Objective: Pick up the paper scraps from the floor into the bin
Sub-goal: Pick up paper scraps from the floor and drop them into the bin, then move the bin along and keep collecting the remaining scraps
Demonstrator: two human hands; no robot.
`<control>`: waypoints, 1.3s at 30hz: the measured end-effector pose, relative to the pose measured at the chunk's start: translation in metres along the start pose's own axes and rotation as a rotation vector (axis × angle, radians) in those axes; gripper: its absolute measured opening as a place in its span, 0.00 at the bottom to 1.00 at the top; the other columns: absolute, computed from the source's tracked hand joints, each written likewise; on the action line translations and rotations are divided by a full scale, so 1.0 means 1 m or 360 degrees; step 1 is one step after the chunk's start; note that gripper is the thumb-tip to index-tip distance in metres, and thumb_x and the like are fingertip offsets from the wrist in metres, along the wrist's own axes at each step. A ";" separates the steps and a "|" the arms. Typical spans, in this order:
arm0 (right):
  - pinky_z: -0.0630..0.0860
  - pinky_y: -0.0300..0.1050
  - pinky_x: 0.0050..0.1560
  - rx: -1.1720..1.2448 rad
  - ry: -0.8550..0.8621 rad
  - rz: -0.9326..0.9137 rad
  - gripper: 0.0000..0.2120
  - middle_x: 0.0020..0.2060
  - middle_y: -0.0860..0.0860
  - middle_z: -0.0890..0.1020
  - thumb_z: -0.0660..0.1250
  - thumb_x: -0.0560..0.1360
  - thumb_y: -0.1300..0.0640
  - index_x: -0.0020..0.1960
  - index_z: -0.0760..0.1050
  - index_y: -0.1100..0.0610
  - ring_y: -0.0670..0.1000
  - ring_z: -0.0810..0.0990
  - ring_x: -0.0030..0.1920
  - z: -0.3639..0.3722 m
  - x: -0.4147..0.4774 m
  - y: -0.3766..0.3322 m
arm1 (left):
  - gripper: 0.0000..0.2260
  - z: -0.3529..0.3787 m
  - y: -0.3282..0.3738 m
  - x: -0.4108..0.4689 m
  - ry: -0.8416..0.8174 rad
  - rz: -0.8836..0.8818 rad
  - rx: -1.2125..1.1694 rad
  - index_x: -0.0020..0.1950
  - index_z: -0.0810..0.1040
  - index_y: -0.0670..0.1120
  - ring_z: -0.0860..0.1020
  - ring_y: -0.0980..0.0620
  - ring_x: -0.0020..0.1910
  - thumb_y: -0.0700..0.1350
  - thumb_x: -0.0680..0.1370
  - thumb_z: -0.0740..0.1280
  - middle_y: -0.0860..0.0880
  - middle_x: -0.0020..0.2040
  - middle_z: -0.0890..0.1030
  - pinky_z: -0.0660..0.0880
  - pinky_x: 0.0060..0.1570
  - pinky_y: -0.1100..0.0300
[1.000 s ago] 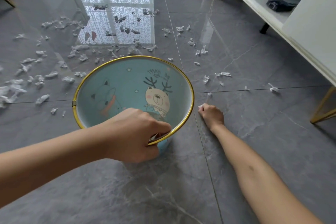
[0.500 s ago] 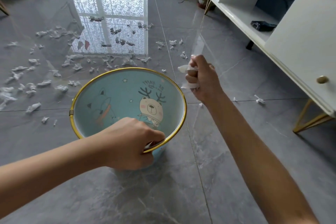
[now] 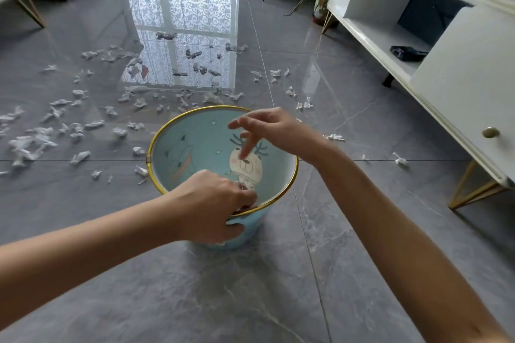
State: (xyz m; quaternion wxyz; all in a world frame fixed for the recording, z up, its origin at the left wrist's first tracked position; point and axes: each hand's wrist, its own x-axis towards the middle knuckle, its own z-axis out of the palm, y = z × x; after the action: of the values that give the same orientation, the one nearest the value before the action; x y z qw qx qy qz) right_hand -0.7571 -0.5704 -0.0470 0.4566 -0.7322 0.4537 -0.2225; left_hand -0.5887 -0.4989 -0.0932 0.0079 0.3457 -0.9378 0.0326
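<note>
While my left hand [image 3: 211,206] grips the near rim of the bin [image 3: 200,133], fingers curled over the gold edge and thumb pressed on the blue outer wall, my right hand [image 3: 276,128] hovers above the bin's mouth. Its fingers are spread and loose, pointing down into the opening, and hold nothing that I can see. The bin stands upright on the grey tiled floor [image 3: 250,287]. Paper scraps [image 3: 80,156] lie scattered over the floor, thickest to the left of the bin and beyond it, with a few more to the right near the white cabinet [image 3: 459,78]. Whether any scraps lie inside the bin, I cannot tell.
</note>
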 end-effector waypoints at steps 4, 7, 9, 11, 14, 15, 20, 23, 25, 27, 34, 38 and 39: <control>0.73 0.44 0.51 -0.0454 0.0709 0.0261 0.19 0.51 0.53 0.80 0.68 0.73 0.57 0.64 0.71 0.52 0.56 0.78 0.57 0.008 -0.006 0.014 | 0.09 0.007 -0.012 -0.022 -0.0022 0.0053 0.0129 0.42 0.78 0.52 0.80 0.51 0.33 0.54 0.67 0.68 0.54 0.37 0.81 0.64 0.26 0.65; 0.66 0.47 0.63 -0.0701 0.0826 0.0569 0.29 0.66 0.58 0.66 0.67 0.73 0.53 0.71 0.61 0.52 0.57 0.66 0.66 0.012 -0.016 0.017 | 0.09 -0.002 -0.022 -0.040 0.0073 -0.0045 -0.0037 0.36 0.78 0.52 0.78 0.50 0.27 0.54 0.61 0.70 0.54 0.30 0.79 0.64 0.23 0.68; 0.71 0.46 0.56 -0.0458 0.0817 0.0589 0.29 0.62 0.57 0.71 0.65 0.74 0.52 0.72 0.60 0.54 0.56 0.73 0.59 0.013 -0.013 0.001 | 0.10 -0.021 -0.026 -0.055 0.0132 -0.0171 -0.0101 0.37 0.78 0.50 0.78 0.48 0.30 0.54 0.62 0.69 0.53 0.31 0.80 0.67 0.26 0.65; 0.74 0.40 0.36 -0.0172 0.0505 0.0623 0.21 0.46 0.54 0.77 0.63 0.74 0.58 0.66 0.67 0.56 0.51 0.77 0.40 0.018 -0.001 -0.028 | 0.10 -0.046 -0.030 -0.075 0.0188 -0.0210 -0.0003 0.35 0.77 0.49 0.76 0.48 0.28 0.54 0.61 0.67 0.53 0.30 0.79 0.66 0.26 0.65; 0.69 0.36 0.23 -0.0128 0.0103 0.0517 0.10 0.32 0.54 0.74 0.59 0.73 0.65 0.53 0.73 0.60 0.48 0.71 0.28 0.037 0.024 -0.081 | 0.09 -0.084 -0.042 -0.119 0.0115 -0.0339 0.0135 0.32 0.76 0.49 0.75 0.49 0.24 0.53 0.59 0.67 0.53 0.27 0.77 0.65 0.24 0.66; 0.69 0.35 0.21 -0.0125 0.0046 0.0469 0.09 0.32 0.54 0.74 0.57 0.73 0.66 0.51 0.72 0.59 0.49 0.71 0.27 0.045 0.033 -0.100 | 0.09 -0.097 -0.046 -0.135 0.0094 -0.0410 0.0171 0.32 0.76 0.49 0.75 0.49 0.25 0.53 0.60 0.68 0.52 0.28 0.78 0.65 0.24 0.65; 0.73 0.39 0.23 0.0067 -0.0157 0.0210 0.12 0.31 0.54 0.75 0.55 0.72 0.69 0.50 0.74 0.61 0.50 0.73 0.24 0.126 0.070 -0.192 | 0.10 -0.154 -0.065 -0.235 -0.0304 -0.1090 0.0225 0.47 0.80 0.50 0.79 0.47 0.47 0.54 0.71 0.68 0.51 0.47 0.82 0.70 0.39 0.59; 0.80 0.45 0.28 0.0198 -0.0244 0.0109 0.12 0.35 0.56 0.78 0.55 0.72 0.69 0.48 0.74 0.59 0.52 0.77 0.28 0.181 0.074 -0.231 | 0.12 -0.173 -0.069 -0.297 -0.0480 -0.1218 0.0320 0.50 0.80 0.51 0.79 0.49 0.48 0.56 0.72 0.65 0.52 0.49 0.81 0.69 0.39 0.59; 0.81 0.48 0.31 0.0249 -0.0267 0.0044 0.11 0.36 0.55 0.79 0.55 0.71 0.68 0.44 0.74 0.58 0.53 0.78 0.29 0.217 0.073 -0.257 | 0.14 -0.177 -0.072 -0.342 -0.0462 -0.1231 0.0327 0.47 0.80 0.51 0.79 0.48 0.45 0.57 0.70 0.62 0.52 0.46 0.81 0.68 0.36 0.59; 0.82 0.50 0.32 0.0234 -0.0287 -0.0028 0.09 0.37 0.55 0.80 0.55 0.71 0.66 0.45 0.74 0.59 0.54 0.81 0.30 0.247 0.077 -0.275 | 0.12 -0.173 -0.079 -0.380 -0.0401 -0.1181 0.0405 0.41 0.80 0.51 0.80 0.49 0.37 0.56 0.67 0.63 0.53 0.39 0.81 0.66 0.30 0.61; 0.79 0.44 0.26 0.0069 -0.0295 0.0008 0.08 0.34 0.55 0.79 0.56 0.72 0.64 0.46 0.73 0.60 0.52 0.78 0.27 0.369 0.143 -0.308 | 0.12 -0.120 -0.151 -0.483 -0.0275 -0.1132 0.0289 0.42 0.81 0.52 0.79 0.49 0.35 0.55 0.66 0.62 0.54 0.40 0.82 0.71 0.31 0.60; 0.76 0.40 0.22 -0.0043 -0.0401 0.0126 0.08 0.34 0.55 0.78 0.55 0.74 0.66 0.49 0.71 0.60 0.50 0.77 0.25 0.437 0.188 -0.318 | 0.16 -0.087 -0.201 -0.537 -0.0372 -0.1203 0.0143 0.46 0.80 0.49 0.79 0.46 0.42 0.54 0.68 0.58 0.51 0.46 0.82 0.71 0.37 0.57; 0.76 0.40 0.22 -0.0070 -0.0442 0.0169 0.09 0.34 0.56 0.78 0.55 0.74 0.67 0.51 0.71 0.61 0.50 0.78 0.25 0.449 0.198 -0.320 | 0.15 -0.080 -0.210 -0.546 -0.0380 -0.1222 0.0128 0.46 0.80 0.49 0.79 0.46 0.43 0.53 0.69 0.59 0.51 0.46 0.82 0.70 0.37 0.57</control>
State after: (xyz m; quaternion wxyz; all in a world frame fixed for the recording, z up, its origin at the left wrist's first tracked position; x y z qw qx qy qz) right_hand -0.1803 -0.4784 -0.0033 0.5100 -0.7407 0.4290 -0.0848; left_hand -0.0374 -0.2993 -0.0216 -0.1029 0.6722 -0.7328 0.0237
